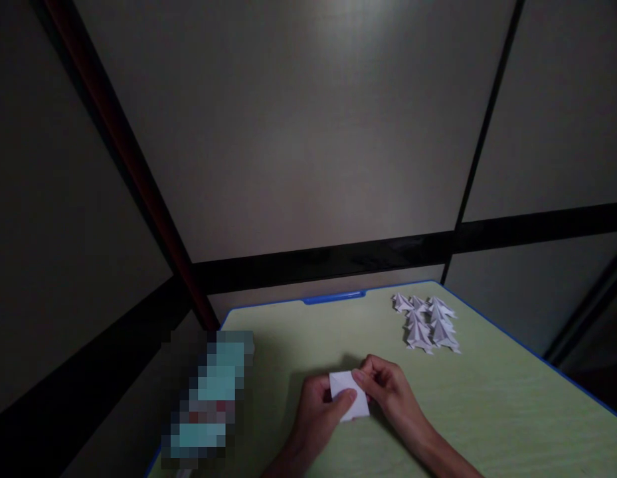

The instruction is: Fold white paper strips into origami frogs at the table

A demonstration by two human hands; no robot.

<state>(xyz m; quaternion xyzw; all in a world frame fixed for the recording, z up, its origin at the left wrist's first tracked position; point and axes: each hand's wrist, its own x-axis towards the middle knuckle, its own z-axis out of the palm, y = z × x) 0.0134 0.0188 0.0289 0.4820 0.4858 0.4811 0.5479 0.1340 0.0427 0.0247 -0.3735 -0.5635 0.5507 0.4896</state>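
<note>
A small folded square of white paper (349, 403) is held between my two hands above the table, with creases visible on its face. My left hand (319, 408) grips it from the left, thumb lying across the front and the other fingers behind. At the upper right corner, my right hand (385, 384) pinches the paper between thumb and curled fingers. Both hands' fingertips behind the paper are hidden. Beyond my right hand, several folded white paper figures (428, 323) sit close together in rows.
The light green table (283, 338) has a blue edge and a blue handle piece (334, 298) at its far side. A pixelated teal object (213, 392) stands at the left edge. Pale panels (308, 146) with dark strips rise behind the table.
</note>
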